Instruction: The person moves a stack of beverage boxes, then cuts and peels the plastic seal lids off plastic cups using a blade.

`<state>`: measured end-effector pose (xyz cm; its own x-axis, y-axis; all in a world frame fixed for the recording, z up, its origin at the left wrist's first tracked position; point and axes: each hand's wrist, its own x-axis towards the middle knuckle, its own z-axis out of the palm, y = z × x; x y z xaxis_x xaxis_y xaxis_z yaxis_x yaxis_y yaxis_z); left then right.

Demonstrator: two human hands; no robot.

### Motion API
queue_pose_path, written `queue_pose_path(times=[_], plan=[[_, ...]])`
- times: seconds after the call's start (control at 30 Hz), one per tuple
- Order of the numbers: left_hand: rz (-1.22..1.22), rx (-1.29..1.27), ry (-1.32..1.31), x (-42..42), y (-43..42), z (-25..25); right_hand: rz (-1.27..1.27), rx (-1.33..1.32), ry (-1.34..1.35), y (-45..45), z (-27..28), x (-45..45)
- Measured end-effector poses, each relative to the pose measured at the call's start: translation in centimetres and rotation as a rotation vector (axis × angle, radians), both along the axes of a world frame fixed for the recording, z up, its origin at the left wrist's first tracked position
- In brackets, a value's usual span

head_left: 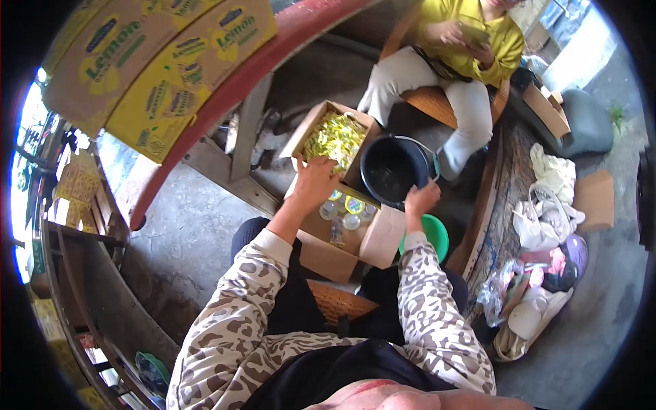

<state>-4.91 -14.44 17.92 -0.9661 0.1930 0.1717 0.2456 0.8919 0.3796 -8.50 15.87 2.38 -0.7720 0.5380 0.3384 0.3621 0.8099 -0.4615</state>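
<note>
My left hand (316, 182) reaches over the near edge of a cardboard box (298, 142) filled with small yellow-green packets or wrappers (335, 140). Its fingers look apart, and nothing held shows in them. My right hand (421, 197) is closed on the near right rim of a black bucket (387, 194), below its handle. What lies in the bucket is too dark to make out. Directly before me, an open carton (328, 254) holds several clear plastic cups (351, 221), some with printed yellow and blue lids (354, 205).
A green basin (435, 236) stands partly under my right forearm. Opposite sits a person (471, 61) in yellow holding a phone. Lemon-printed cartons (157, 102) rest on a red-edged table (253, 75) at upper left. Bags (540, 222) and footwear lie at right.
</note>
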Motion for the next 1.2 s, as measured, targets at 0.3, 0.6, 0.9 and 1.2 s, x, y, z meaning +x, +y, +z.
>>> queue_pose_path(times=[0.3,0.6,0.9,1.2], plan=[[-0.057,0.062,-0.144,1.4,0.1,2.3,0.406,-0.068,-0.281,0.0,-4.9,-5.9],[-0.166,-0.020,-0.332,0.5,1.4,1.2,0.540,-0.010,-0.681,0.1,-16.3,-12.6],[-0.181,-0.031,-0.379,-1.0,1.5,-0.5,0.306,-0.546,-0.709,-0.7,-22.9,-15.4],[-0.168,-0.037,-0.381,-1.2,1.9,-0.9,0.296,-0.160,-0.721,-0.1,-15.4,-14.2]])
